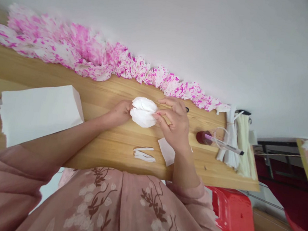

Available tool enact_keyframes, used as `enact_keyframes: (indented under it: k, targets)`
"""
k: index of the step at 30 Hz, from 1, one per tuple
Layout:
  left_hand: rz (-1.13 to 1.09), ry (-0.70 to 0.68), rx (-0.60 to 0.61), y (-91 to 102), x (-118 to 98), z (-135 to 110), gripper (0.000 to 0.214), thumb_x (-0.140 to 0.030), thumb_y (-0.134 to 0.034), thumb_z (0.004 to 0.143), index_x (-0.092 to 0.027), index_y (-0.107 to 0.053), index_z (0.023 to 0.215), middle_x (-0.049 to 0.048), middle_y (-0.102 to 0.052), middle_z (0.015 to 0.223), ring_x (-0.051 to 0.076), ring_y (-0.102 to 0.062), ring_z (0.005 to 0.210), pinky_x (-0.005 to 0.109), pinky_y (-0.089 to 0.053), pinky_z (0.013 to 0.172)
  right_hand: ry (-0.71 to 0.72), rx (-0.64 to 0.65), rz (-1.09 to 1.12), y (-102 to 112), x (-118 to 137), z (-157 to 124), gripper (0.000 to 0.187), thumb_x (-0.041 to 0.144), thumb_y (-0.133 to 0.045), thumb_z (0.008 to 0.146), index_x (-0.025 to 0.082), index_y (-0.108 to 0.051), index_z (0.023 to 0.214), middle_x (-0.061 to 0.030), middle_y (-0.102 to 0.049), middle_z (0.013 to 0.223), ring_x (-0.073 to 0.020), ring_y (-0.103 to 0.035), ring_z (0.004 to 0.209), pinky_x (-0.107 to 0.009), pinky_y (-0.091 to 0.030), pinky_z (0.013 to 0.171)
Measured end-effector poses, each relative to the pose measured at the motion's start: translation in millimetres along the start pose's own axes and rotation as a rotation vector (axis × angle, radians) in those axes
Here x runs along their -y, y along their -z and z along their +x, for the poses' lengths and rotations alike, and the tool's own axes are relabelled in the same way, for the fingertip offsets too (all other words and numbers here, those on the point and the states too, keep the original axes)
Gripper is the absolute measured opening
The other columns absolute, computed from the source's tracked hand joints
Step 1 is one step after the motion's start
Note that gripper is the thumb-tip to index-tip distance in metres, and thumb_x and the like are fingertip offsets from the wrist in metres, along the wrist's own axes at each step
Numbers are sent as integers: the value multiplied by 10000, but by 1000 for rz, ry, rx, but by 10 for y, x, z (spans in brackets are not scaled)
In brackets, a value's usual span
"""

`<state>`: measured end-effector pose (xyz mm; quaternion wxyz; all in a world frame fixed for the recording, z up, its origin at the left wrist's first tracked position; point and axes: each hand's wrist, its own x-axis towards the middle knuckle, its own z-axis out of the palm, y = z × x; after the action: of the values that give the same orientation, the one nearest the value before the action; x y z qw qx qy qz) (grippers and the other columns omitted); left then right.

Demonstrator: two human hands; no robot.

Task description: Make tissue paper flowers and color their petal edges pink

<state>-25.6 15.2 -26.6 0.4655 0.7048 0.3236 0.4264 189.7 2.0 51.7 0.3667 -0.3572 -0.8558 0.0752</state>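
A small white tissue-paper flower [143,112] is held above the wooden table [106,151]. My left hand [119,113] grips its left side with closed fingers. My right hand [174,123] pinches its right edge between thumb and fingers. Just below the hands lie narrow white paper strips [143,154] and a small white paper sheet [166,151].
A thick stack of white tissue sheets [40,112] lies at the left. A long row of pink-and-white paper flowers [99,60] runs along the far edge by the wall. A dark red pot [202,137] with a marker [226,145], folded paper bundles [236,142] and a red stool [232,212] are at the right.
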Motion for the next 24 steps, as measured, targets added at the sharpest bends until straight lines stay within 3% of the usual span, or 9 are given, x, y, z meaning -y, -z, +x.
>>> enact_keyframes:
  k: [6, 11, 16, 24]
  targets:
    - [-87, -11, -122, -7, 5, 23, 243, -369, -677, 843, -147, -746, 775, 89, -803, 953, 213, -732, 897, 384, -564, 962, 23, 15, -67, 26, 9, 5, 50, 300, -697, 902, 256, -696, 926, -69, -693, 1234, -276, -614, 1207, -527, -503, 1029]
    - [-126, -2, -142, -4, 30, 25, 191, -335, -714, 815, -156, -779, 831, 88, -800, 1026, 231, -735, 999, 384, -550, 1008, 25, 15, -98, 37, -19, -3, 59, 304, -690, 906, 262, -697, 948, -70, -686, 1253, -276, -614, 1205, -530, -514, 1029]
    - [-153, -2, -146, -11, 36, 25, 209, -364, -739, 797, -159, -780, 795, 83, -806, 949, 232, -746, 912, 385, -573, 949, 26, 17, -47, 20, -7, -2, 32, 276, -676, 911, 258, -702, 919, -72, -696, 1241, -277, -613, 1206, -537, -508, 1023]
    - [-92, 40, -154, -6, 51, 4, 173, -287, -688, 792, -145, -785, 772, 82, -807, 902, 231, -737, 835, 355, -598, 808, -120, 40, 178, 42, 51, -8, 127, 275, -617, 944, 249, -698, 849, -49, -716, 1204, -230, -651, 1131, -491, -532, 976]
